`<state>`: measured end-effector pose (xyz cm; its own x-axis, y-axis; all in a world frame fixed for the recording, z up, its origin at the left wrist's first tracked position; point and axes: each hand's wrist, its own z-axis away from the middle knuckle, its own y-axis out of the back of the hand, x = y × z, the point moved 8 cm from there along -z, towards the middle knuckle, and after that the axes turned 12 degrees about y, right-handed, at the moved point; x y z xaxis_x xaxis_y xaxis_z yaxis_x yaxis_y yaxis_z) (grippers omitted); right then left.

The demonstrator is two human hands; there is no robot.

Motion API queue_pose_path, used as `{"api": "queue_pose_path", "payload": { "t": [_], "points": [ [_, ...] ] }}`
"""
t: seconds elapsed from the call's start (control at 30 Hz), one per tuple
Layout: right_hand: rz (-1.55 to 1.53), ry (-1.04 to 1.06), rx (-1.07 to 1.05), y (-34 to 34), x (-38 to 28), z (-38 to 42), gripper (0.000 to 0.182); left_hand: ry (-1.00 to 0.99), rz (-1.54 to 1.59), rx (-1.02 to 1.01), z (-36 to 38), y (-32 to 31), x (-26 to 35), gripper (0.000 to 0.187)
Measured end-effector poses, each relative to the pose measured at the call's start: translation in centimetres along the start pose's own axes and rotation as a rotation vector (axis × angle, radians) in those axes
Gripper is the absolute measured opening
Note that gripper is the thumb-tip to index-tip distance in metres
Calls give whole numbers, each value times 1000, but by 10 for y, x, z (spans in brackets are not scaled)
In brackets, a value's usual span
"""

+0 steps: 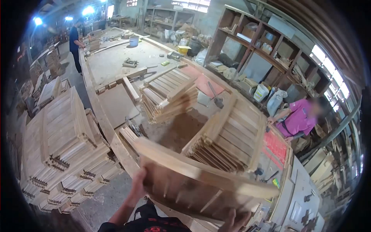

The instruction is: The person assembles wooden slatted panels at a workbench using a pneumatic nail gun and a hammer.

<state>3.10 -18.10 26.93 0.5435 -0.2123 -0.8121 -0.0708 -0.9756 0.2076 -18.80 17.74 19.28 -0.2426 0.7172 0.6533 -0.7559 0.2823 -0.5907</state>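
A slatted wooden panel (185, 185) is tilted up in front of me, blurred along its slats. At its left end, my left hand (138, 185) grips the edge, with the fingers partly hidden by the wood. My right hand (234, 222) is closed on the lower right edge, partly blurred. Just beyond the panel lies a stack of similar slatted panels (241, 135) on the workbench (112, 63). A second stack of slatted panels (170, 87) sits further back to the left.
Tall piles of panels (62, 127) stand on the floor at left. A hammer (217, 99) lies between the bench stacks. A person in a pink shirt (299, 116) is at the right side; another in dark clothes (75, 40) stands far left. Shelves (266, 46) line the wall.
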Motion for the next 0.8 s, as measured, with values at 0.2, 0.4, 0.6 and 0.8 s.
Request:
{"api": "queue_pose_path", "payload": {
  "t": [0.2,0.4,0.6,0.8],
  "points": [
    [229,585,-297,-225,-183,-59,61,-211,263,152,-65,114,67,56],
    [210,523,-423,-418,-190,-92,59,-436,212,123,-116,185,60,55],
    [235,495,-513,-599,-121,-147,53,-62,399,32,-202,138,84,32],
    [33,254,-740,-783,-49,-264,61,74,230,175,-332,84,166,50]
  ]
}}
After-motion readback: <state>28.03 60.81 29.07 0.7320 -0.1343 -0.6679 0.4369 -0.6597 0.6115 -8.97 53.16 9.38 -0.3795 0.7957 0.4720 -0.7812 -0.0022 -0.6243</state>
